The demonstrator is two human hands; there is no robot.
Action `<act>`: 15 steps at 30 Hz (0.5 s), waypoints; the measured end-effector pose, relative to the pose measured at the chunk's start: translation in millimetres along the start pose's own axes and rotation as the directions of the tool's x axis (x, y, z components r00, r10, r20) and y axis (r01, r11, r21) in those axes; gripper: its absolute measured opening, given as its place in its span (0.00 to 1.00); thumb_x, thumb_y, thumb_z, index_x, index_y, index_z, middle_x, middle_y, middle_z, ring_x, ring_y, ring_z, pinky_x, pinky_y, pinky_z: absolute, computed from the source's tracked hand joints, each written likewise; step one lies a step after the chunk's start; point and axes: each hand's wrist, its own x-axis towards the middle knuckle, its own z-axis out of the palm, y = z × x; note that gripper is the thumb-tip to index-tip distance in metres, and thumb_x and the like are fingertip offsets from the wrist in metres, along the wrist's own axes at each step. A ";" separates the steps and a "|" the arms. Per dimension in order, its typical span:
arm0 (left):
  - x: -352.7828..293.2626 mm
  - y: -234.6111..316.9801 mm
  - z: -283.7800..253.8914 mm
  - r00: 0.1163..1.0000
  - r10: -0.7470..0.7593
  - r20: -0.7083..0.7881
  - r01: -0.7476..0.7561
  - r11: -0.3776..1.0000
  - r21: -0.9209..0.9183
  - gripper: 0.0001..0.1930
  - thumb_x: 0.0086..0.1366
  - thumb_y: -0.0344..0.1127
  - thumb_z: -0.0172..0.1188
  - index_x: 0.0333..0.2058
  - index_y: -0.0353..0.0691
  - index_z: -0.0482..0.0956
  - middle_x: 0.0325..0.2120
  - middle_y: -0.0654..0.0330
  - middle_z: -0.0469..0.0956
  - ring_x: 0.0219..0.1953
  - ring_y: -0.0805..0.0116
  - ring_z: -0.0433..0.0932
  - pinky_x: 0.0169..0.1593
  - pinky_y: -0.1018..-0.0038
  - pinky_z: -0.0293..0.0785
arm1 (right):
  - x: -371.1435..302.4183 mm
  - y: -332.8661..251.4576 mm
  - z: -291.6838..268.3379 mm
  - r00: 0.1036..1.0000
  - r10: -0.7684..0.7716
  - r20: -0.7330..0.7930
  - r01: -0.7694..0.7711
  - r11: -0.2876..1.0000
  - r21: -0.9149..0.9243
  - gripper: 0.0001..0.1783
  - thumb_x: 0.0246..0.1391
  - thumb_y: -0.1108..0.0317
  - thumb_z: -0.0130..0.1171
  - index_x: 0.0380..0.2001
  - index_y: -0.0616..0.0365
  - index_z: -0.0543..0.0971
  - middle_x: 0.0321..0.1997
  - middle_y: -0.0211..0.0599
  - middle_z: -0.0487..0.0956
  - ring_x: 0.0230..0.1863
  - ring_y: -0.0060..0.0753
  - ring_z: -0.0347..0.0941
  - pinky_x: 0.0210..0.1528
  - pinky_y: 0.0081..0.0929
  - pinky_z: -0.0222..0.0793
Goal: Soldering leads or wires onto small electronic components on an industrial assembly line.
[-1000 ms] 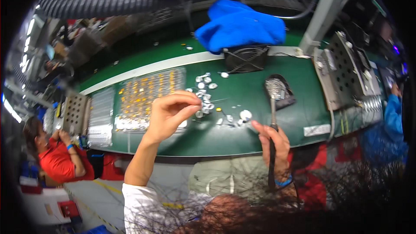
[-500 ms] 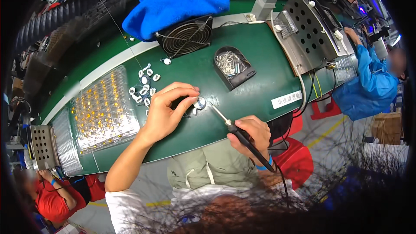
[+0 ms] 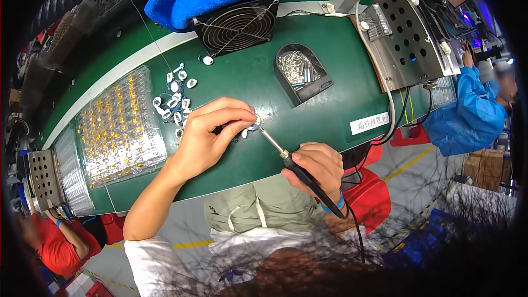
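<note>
Head view: a worker's right hand (image 3: 322,168) wraps its fingers around a soldering iron (image 3: 309,180) at a green worktop (image 3: 231,77).
The iron's tip points at a small round part (image 3: 255,125) by the left hand (image 3: 206,135), whose fingers are drawn together there; whether they grip it cannot be told. Beyond lie loose white pieces (image 3: 174,86) and a black bin (image 3: 311,89) holding metal bits.

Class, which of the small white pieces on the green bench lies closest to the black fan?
The lone white piece beside the left corner of the black fan; the loose cluster and pieces by the left hand lie farther off.
</note>
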 end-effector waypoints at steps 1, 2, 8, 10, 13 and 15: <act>0.2 0.0 0.2 1.000 0.005 0.000 -0.005 1.000 0.004 0.06 0.64 0.19 0.65 0.39 0.31 0.86 0.41 0.51 0.85 0.46 0.59 0.85 0.50 0.70 0.82 | 0.0 0.1 -0.4 1.000 -0.001 0.009 0.001 1.000 0.002 0.20 0.45 0.67 0.79 0.38 0.65 0.82 0.30 0.43 0.84 0.30 0.45 0.83 0.39 0.39 0.84; 0.2 -0.1 0.3 1.000 0.010 0.000 -0.010 1.000 0.009 0.06 0.64 0.19 0.65 0.39 0.31 0.86 0.41 0.51 0.85 0.45 0.58 0.85 0.50 0.69 0.82 | -0.2 0.1 -0.1 1.000 0.000 0.011 0.000 1.000 0.002 0.20 0.45 0.67 0.79 0.38 0.65 0.82 0.30 0.43 0.84 0.30 0.45 0.83 0.39 0.39 0.84; 0.3 0.0 -0.2 1.000 0.025 -0.002 -0.025 0.999 0.030 0.06 0.63 0.19 0.66 0.39 0.32 0.86 0.41 0.52 0.85 0.44 0.58 0.86 0.49 0.69 0.82 | 0.2 0.5 0.3 1.000 0.000 0.031 0.000 1.000 0.001 0.21 0.45 0.67 0.80 0.39 0.65 0.82 0.30 0.43 0.84 0.30 0.44 0.83 0.39 0.41 0.84; -0.1 -0.5 0.2 1.000 0.023 -0.004 -0.023 0.999 0.030 0.07 0.63 0.19 0.66 0.39 0.32 0.86 0.41 0.52 0.85 0.44 0.58 0.86 0.49 0.69 0.82 | 0.1 0.3 1.1 1.000 0.002 0.026 -0.002 1.000 -0.001 0.21 0.45 0.66 0.80 0.39 0.64 0.82 0.30 0.43 0.84 0.30 0.44 0.83 0.39 0.41 0.84; 0.8 -1.5 1.0 0.999 0.032 -0.003 -0.032 0.999 0.028 0.07 0.63 0.19 0.66 0.39 0.33 0.86 0.41 0.52 0.85 0.44 0.59 0.86 0.48 0.69 0.82 | -0.4 0.2 0.3 0.999 0.006 0.032 -0.005 1.000 -0.014 0.21 0.45 0.66 0.80 0.40 0.64 0.83 0.30 0.43 0.84 0.31 0.44 0.83 0.39 0.41 0.84; 0.1 -1.2 0.8 0.999 0.034 -0.003 -0.034 0.999 0.033 0.07 0.63 0.19 0.66 0.39 0.33 0.86 0.41 0.52 0.85 0.44 0.59 0.86 0.48 0.69 0.82 | 0.9 -0.4 0.6 0.999 0.005 0.031 -0.005 1.000 -0.014 0.21 0.45 0.66 0.80 0.40 0.64 0.83 0.30 0.43 0.84 0.31 0.43 0.83 0.39 0.40 0.84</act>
